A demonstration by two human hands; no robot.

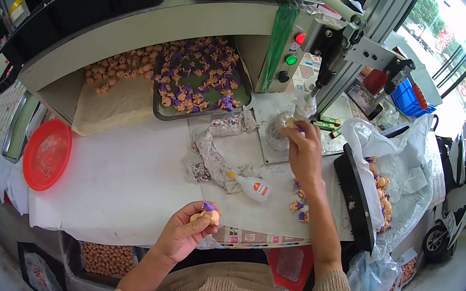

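My left hand is closed round a small peach toy figure with a purple top, held up over the table's front edge. My right hand reaches forward to the base of a bench press. Its fingers are pinched on a small peach-and-purple toy piece, mostly hidden by them. Clear plastic wrap bunches round the press fixture beside those fingers. Under my right forearm lie several loose toy figures. A white squeeze bottle with a yellow tip rests on its side between my hands.
A crumpled patterned cloth lies behind the bottle. Under the shelf sits a dark tray of purple-and-peach figures, beside piled peach heads. A red basin is at left; a black, plastic-lined bin stands at right.
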